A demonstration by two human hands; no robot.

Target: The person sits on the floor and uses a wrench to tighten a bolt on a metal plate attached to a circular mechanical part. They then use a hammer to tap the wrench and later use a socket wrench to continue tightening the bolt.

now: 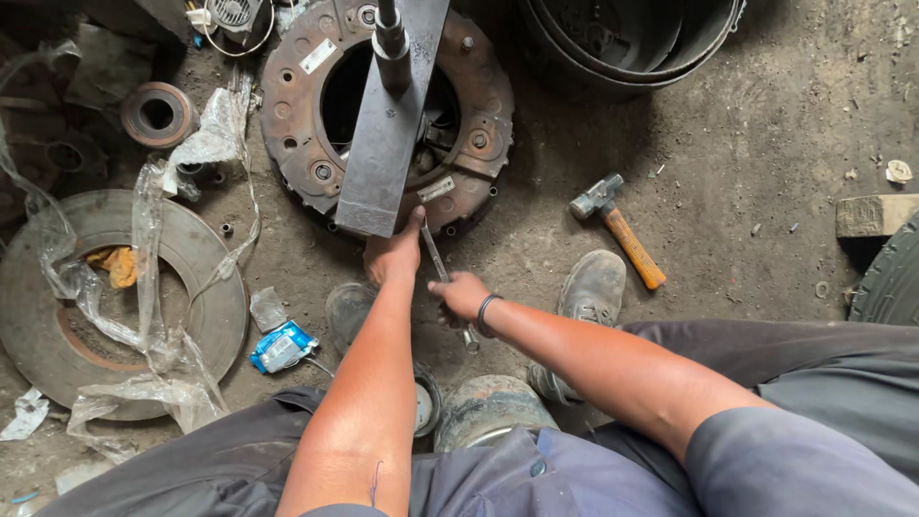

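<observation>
Grey-trousered knees frame two bare forearms reaching down toward a dirt floor. Between the legs stands a dented grey metal can; its contents are hidden. Right hand, wearing a black wristband, is closed around a slim steel wrench that angles up to the rim of a rusty round clutch cover. Left hand presses, fingers curled, against that rim beside a flat grey steel bar lying across the cover. An orange-handled hammer lies to the right. Behind, a black tub's interior is too dark to read.
</observation>
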